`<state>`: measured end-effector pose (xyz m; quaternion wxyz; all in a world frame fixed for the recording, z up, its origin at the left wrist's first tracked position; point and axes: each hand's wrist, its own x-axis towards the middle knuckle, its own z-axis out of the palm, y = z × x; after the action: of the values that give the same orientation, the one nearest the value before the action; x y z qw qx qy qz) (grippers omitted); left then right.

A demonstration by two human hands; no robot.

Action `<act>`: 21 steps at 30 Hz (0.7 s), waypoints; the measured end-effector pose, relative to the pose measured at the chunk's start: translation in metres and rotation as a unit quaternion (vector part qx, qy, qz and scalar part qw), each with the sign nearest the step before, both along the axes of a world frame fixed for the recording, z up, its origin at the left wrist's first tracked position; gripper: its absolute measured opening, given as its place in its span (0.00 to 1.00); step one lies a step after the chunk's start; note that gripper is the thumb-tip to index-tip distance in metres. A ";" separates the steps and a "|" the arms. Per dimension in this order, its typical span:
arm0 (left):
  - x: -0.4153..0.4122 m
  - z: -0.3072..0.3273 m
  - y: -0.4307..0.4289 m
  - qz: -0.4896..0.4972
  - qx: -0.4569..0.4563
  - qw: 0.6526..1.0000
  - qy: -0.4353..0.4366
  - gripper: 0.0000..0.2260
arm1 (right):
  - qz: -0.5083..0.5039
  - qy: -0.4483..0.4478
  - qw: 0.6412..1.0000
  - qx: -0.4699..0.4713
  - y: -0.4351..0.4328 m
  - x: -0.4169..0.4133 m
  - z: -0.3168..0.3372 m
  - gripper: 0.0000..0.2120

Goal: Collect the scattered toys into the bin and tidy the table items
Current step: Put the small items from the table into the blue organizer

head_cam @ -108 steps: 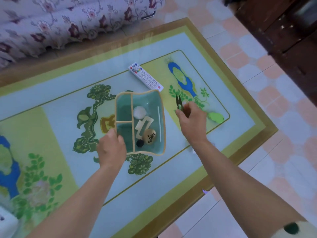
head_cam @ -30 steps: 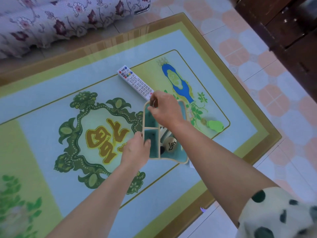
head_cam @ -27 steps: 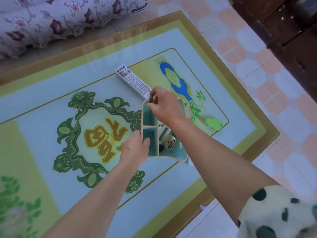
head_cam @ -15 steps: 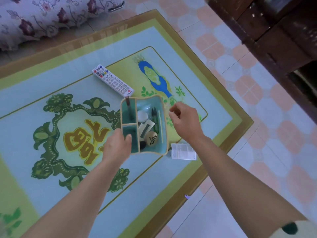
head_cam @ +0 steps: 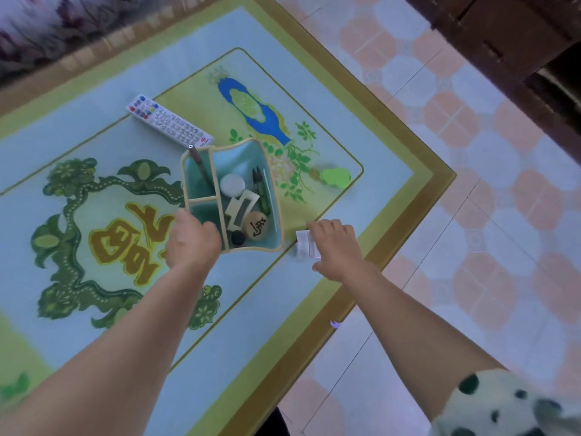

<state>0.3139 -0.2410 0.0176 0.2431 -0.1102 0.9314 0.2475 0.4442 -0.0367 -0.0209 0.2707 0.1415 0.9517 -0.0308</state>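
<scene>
A teal divided bin point(head_cam: 251, 155) with a tan rim sits mid-table. Its big compartment holds a white disc point(head_cam: 232, 185), a cream clip point(head_cam: 240, 207), a wooden chess piece point(head_cam: 256, 229), a black bead point(head_cam: 238, 237) and green-handled snips point(head_cam: 259, 187). A dark pen point(head_cam: 198, 163) leans in the upper small compartment. My left hand point(head_cam: 191, 242) grips the bin's near left edge. My right hand point(head_cam: 334, 245) rests on a folded white paper point(head_cam: 304, 247) just right of the bin, fingers curled over it. A green pear-shaped toy point(head_cam: 335, 177) lies to the right.
A white remote control point(head_cam: 169, 122) lies beyond the bin. The table's gold border and corner point(head_cam: 440, 176) are to the right, with tiled floor past it. Dark wooden furniture point(head_cam: 518, 42) stands at the upper right, a floral sofa point(head_cam: 47, 20) at the upper left.
My right hand put the pen and snips into the bin, then came away rightward and dropped onto the white paper. My left hand has stayed on the bin's edge.
</scene>
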 end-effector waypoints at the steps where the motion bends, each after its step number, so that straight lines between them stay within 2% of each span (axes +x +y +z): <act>1: 0.001 -0.001 0.000 0.001 -0.002 1.000 0.002 0.12 | 0.001 0.005 1.000 0.009 -0.001 0.000 -0.003 0.36; 6: 0.001 -0.001 -0.002 0.003 0.013 1.000 0.000 0.12 | -0.001 0.036 0.999 0.018 0.002 -0.001 -0.004 0.23; 9: 0.002 0.002 -0.005 -0.008 0.027 1.000 -0.006 0.12 | -0.083 0.111 0.990 -0.027 0.008 -0.005 0.013 0.23; 12: 0.001 0.004 -0.009 -0.027 0.042 0.999 -0.014 0.12 | -0.200 0.262 0.932 -0.149 0.008 -0.022 0.049 0.25; 15: 0.000 0.006 -0.013 -0.039 0.055 0.997 -0.024 0.11 | -0.223 0.339 0.866 -0.293 -0.005 -0.048 0.094 0.27; 18: 0.000 0.011 -0.016 -0.039 0.075 0.996 -0.030 0.09 | -0.191 0.333 0.818 -0.428 -0.033 -0.078 0.135 0.29; 21: -0.002 0.017 -0.018 -0.035 0.099 0.994 -0.029 0.10 | -0.124 0.287 0.828 -0.464 -0.059 -0.110 0.145 0.29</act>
<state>0.3122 -0.2589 0.0351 0.2879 -0.0602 0.8984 0.3262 0.3341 -0.0955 0.1236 0.0127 0.1007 0.8344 -0.5418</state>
